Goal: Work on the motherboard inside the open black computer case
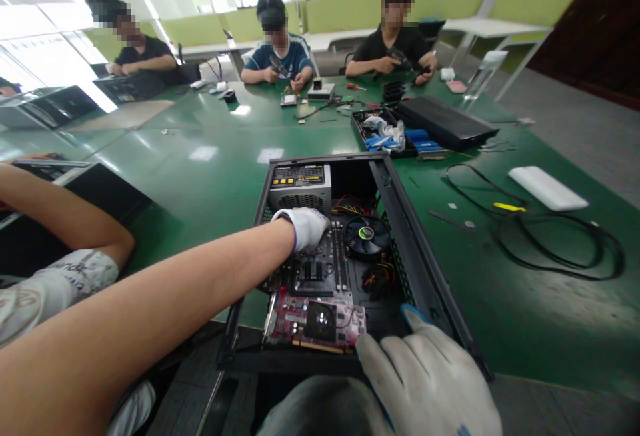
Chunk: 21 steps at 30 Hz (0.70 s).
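An open black computer case lies in front of me. My left hand, in a white glove, reaches in beside the power supply; its bunched fingers are at the upper part of the motherboard, and anything between them is hidden. My right hand, in a grey glove with blue edging, lies over the near right rim with its fingers apart. Its fingertips are by the end of a red circuit card, which lies across the near side of the case. A round black fan sits right of the motherboard.
A tray of gloves and a flat black box lie beyond the case. On the right are a looped black cable and a white block. A person's arm is at the left; three people sit across the green table.
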Each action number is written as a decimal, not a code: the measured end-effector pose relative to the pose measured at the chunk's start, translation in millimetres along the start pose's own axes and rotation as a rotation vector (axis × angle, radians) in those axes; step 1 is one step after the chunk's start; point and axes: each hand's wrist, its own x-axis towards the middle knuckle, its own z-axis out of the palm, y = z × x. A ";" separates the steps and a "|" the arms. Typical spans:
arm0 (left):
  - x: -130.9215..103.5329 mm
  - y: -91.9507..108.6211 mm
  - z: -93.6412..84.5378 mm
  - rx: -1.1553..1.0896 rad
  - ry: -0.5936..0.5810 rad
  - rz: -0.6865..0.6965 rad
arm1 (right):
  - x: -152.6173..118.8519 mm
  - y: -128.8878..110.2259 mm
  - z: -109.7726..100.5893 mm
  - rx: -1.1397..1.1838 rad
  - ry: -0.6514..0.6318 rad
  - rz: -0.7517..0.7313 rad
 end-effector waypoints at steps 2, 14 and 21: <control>4.5 -3.2 4.3 0.005 0.008 0.009 | -0.7 0.0 0.7 0.004 0.026 0.015; -0.8 1.3 -1.0 0.010 -0.002 -0.013 | 0.1 -1.4 2.4 0.008 0.043 0.015; -4.6 5.6 -6.9 0.035 -0.031 -0.010 | 1.4 -0.2 -1.8 0.010 0.012 0.009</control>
